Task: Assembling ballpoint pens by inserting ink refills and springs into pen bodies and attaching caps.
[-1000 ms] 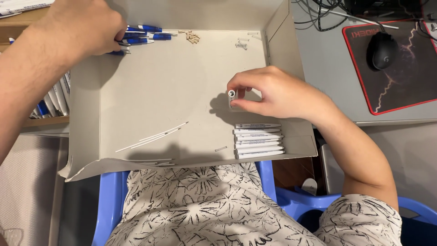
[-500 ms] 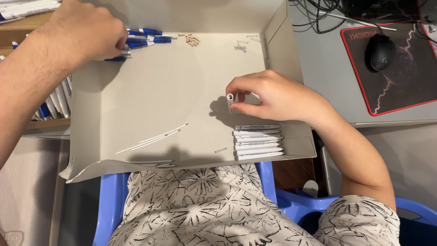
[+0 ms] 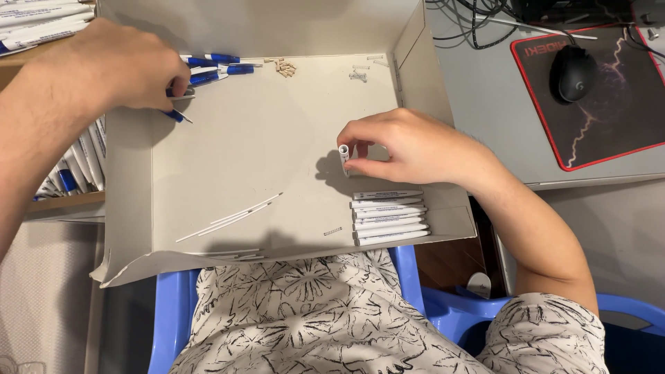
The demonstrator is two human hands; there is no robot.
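Observation:
A shallow grey cardboard tray (image 3: 263,152) rests on my lap. My right hand (image 3: 409,149) pinches a white pen barrel (image 3: 344,158) upright, just above a neat row of several white barrels (image 3: 389,217) at the tray's near right. My left hand (image 3: 118,73) reaches into the far left corner and closes on a blue pen part (image 3: 179,116), beside a small heap of blue and white pen parts (image 3: 218,66). Thin white ink refills (image 3: 232,217) lie loose in the tray's middle front.
Small springs (image 3: 360,73) and a few tan bits (image 3: 284,67) lie at the tray's far side. More pens fill a box (image 3: 69,166) at the left. A grey desk at the right carries a black mouse (image 3: 573,73) on a red-edged pad (image 3: 609,104). I sit on a blue chair (image 3: 170,312).
My left hand has drawn slightly nearer from the heap, pulling a blue pen part out of it. My right hand stays nearly still with the white barrel.

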